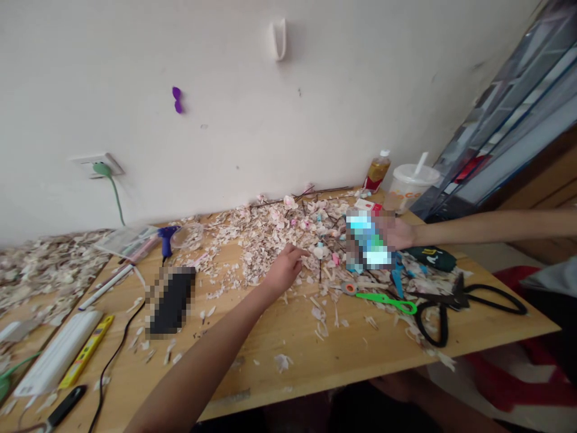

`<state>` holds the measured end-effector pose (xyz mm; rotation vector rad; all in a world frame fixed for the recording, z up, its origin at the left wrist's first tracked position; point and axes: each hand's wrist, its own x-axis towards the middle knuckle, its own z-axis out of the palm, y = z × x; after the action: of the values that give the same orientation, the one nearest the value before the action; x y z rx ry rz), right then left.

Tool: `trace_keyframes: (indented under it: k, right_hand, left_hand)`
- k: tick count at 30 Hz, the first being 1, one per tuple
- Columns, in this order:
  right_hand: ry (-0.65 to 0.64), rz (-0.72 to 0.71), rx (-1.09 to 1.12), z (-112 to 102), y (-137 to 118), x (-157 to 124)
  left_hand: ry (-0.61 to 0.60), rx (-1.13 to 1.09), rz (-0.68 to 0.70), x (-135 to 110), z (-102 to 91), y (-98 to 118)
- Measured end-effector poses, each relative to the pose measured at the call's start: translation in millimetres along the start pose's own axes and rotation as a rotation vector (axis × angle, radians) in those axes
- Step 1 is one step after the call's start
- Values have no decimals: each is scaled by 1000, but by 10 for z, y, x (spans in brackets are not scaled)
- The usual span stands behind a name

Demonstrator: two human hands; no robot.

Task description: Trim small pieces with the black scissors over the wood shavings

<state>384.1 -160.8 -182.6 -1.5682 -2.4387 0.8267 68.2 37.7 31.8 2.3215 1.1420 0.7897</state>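
Observation:
My left hand (286,267) reaches over the middle of the wooden table with nothing in it. Its index finger is stretched out and the others are loosely bent, beside a heap of pale petals (265,240) and an artificial blossom (321,251). Down below the table's front edge is my right hand (390,385), dim and partly hidden, so its fingers cannot be made out. From the right, another person's hand (401,233) holds a phone (369,240) with a lit, blurred screen over the blossoms.
Black-handled scissors (460,297) and a green-handled tool (387,300) lie front right. A drink bottle (377,171) and lidded cup (410,183) stand behind. Leftward are a purple glue gun (166,239), a blurred black slab (174,304), a white power strip (61,352) and a yellow box cutter (86,352).

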Motion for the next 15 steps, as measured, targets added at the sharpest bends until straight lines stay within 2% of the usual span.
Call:
trace_keyframes:
  k: [2,7,12,15]
  right_hand:
    - [-82,26,-12,-3,8,1]
    - [-73,5,23,49,56,11]
    - [-72,-14,-5,79,89,16]
    - [-60,-9,-14,60,83,5]
  left_hand:
    - [28,-58,-21,4,6,-7]
    - [58,-143,-74,8,-52,-57]
    - [156,-378,-270,120,-241,-181]
    - [160,-426,-321,149,-325,-252]
